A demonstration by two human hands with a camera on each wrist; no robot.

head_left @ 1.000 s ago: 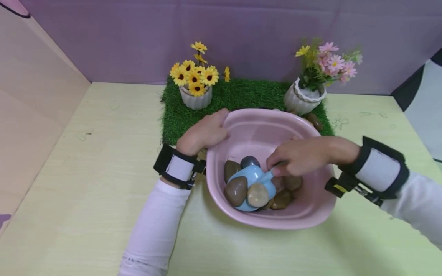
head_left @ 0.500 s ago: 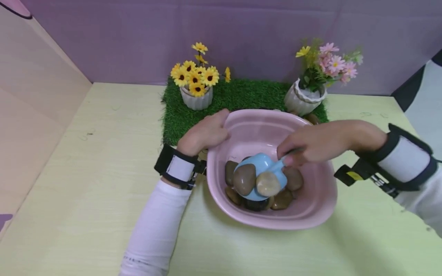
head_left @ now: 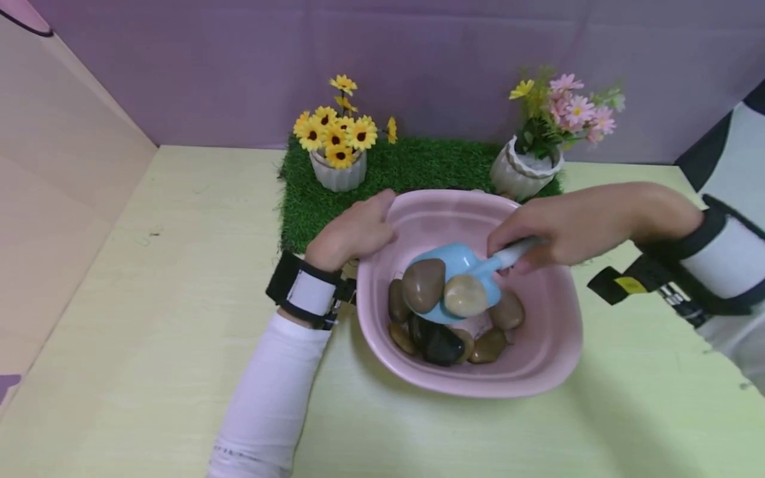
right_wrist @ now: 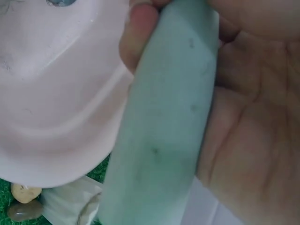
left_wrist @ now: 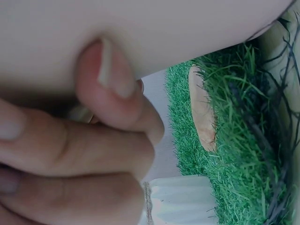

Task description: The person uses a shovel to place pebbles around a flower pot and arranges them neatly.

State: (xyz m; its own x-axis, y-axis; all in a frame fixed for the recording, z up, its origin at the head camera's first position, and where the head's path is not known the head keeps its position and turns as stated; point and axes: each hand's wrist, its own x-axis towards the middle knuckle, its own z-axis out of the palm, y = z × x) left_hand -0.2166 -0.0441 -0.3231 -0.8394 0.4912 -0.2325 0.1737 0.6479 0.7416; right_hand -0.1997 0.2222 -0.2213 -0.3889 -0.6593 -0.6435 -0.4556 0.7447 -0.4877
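My right hand grips the handle of a light blue scoop. On the scoop lie a large brown stone and a smaller tan stone, held above the bottom of a pink basin. Beneath it, inside the basin, are several stones, among them a black stone and a brown stone. My left hand holds the basin's far left rim, its fingers curled at the wall in the left wrist view.
Behind the basin lies a green turf mat. Yellow flowers in a white pot stand on it at the left; a pot of pink flowers leans at the right. A purple backdrop rises behind the table.
My right hand has lifted the scoop with both stones, moving up and to the right, which uncovers the black stone below. The left hand has stayed on the rim.
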